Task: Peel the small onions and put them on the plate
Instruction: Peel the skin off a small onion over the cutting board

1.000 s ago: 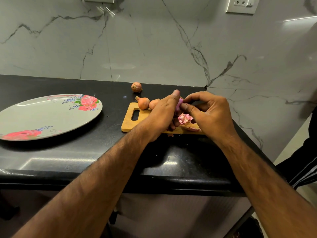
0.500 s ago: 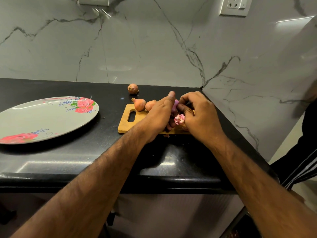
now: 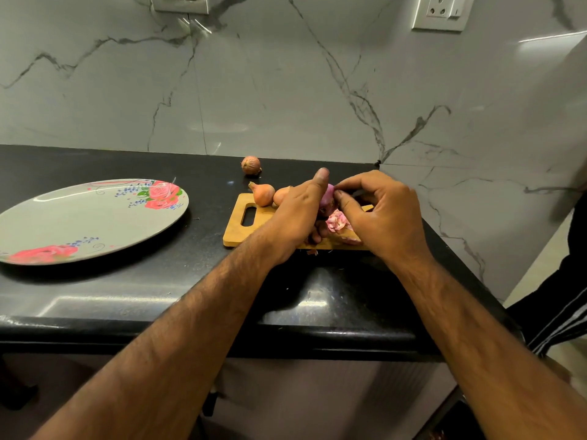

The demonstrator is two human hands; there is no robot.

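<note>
My left hand (image 3: 297, 214) holds a small purple onion (image 3: 327, 196) above the wooden cutting board (image 3: 236, 228). My right hand (image 3: 381, 214) pinches the onion's skin at its top with thumb and fingertip. Pink peel scraps (image 3: 337, 221) lie on the board under my hands. Two unpeeled brown onions (image 3: 263, 193) rest at the board's far edge, the second one (image 3: 281, 195) partly hidden by my left hand. A third brown onion (image 3: 251, 165) sits on the counter by the wall. The floral plate (image 3: 89, 219) lies at the left with nothing on it.
The black counter (image 3: 158, 281) ends at a rounded front edge and at a right edge just past the board. Marble wall panels stand behind, with sockets (image 3: 441, 11) high up. A person in dark striped clothing (image 3: 562, 296) stands at the right.
My right thumb and fingertip have shifted from the onion's side up to its top. My left hand keeps the same hold on the onion.
</note>
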